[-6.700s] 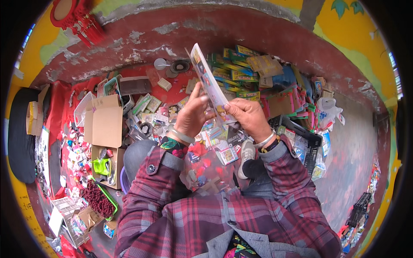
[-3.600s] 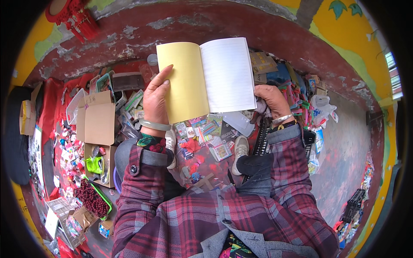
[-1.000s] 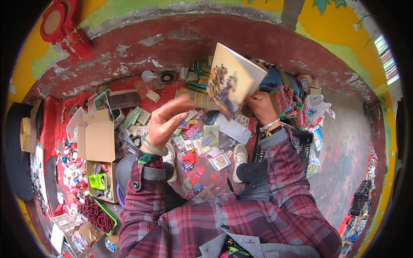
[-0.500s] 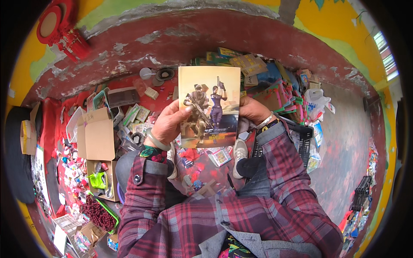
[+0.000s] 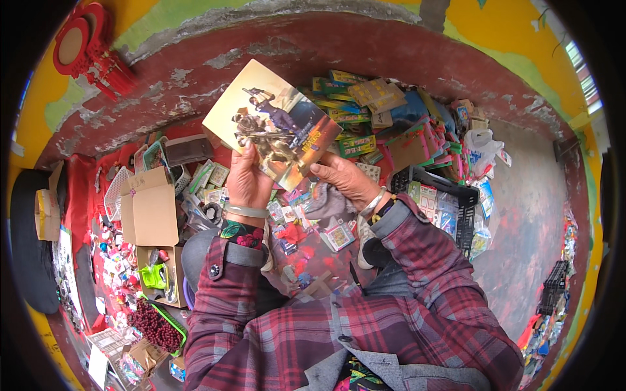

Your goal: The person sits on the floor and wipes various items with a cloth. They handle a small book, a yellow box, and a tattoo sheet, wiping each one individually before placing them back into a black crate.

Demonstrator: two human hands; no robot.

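Right, I'd keep left hand (image 5: 248, 182) and right hand (image 5: 344, 179) both clamped on the picture-cover notebook (image 5: 272, 124), level it, thumbs off the artwork.

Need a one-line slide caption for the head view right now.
Both hands, left hand and right hand, hold a picture-covered notebook closed above a cluttered spread of small packaged goods.

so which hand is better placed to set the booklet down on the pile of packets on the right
Right, probably. The right hand holds the booklet at its lower right edge, nearest the packets; the left hand grips its bottom edge, on the far side.
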